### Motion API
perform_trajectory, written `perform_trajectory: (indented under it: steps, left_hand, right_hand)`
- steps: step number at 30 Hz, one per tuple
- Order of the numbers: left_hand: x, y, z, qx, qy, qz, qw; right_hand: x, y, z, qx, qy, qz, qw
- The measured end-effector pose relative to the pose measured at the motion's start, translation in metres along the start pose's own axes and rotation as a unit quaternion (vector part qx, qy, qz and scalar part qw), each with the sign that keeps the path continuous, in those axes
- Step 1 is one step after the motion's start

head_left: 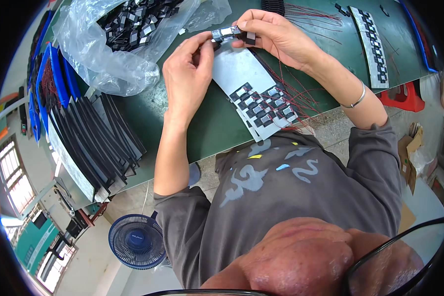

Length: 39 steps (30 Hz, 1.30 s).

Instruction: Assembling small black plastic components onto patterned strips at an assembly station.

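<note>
Between my two hands, at the far side of the green table, is a small black rectangular part with a shiny silver face [226, 33]. The fingers of my left hand [188, 69] pinch its left end. My right hand [278, 38] has thumb and forefinger closed on its right end, and a small black block [250, 38] shows under those fingers. Just below lies a light grey flat board [239, 64]. On its near end sit several small black parts [266, 106] with silver faces, their thin red wires [301, 98] trailing right. My fingers partly hide the held part.
A clear plastic bag [108, 69] of loose black pieces lies at the left. Nearer stand stacked dark curved strips [91, 143] beside blue bins [59, 74]. To the right are a strip with black parts [371, 47] and a red stool [404, 98]. A blue fan [137, 240] stands below.
</note>
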<state>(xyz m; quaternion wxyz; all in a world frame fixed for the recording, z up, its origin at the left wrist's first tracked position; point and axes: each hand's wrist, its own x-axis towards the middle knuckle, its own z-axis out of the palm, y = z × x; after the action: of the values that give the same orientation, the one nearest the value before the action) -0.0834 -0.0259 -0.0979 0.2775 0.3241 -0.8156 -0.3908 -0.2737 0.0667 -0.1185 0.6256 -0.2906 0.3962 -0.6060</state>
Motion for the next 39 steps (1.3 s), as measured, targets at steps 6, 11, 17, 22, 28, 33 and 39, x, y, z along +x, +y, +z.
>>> perform_trajectory:
  steps: [6,11,17,22,28,33,39]
  left_hand:
    - [0.001,-0.004,-0.004,-0.121,-0.016,-0.027,0.992]
    - [-0.001,-0.004,-0.001,-0.106,-0.038,0.014,0.993]
    - [0.004,-0.004,0.004,0.172,0.031,0.276,0.945]
    - [0.008,-0.009,-0.004,0.164,0.105,0.259,0.946]
    - [0.000,0.003,0.002,0.099,0.074,0.258,0.958]
    - [-0.001,0.002,0.007,0.089,0.058,0.238,0.966]
    - [-0.001,-0.004,0.009,0.151,0.076,0.279,0.945]
  right_hand:
    - [-0.007,-0.013,0.009,-0.196,-0.027,-0.023,0.980]
    - [-0.006,-0.014,0.013,0.020,-0.007,0.018,1.000]
    - [0.007,-0.001,-0.008,0.199,-0.003,0.058,0.978]
    - [0.006,-0.006,-0.001,0.135,0.049,0.032,0.989]
    - [-0.003,-0.007,0.018,-0.232,0.040,-0.114,0.965]
    - [-0.007,-0.004,0.010,-0.284,0.005,-0.128,0.950]
    - [-0.008,-0.004,0.012,-0.302,0.003,-0.137,0.943]
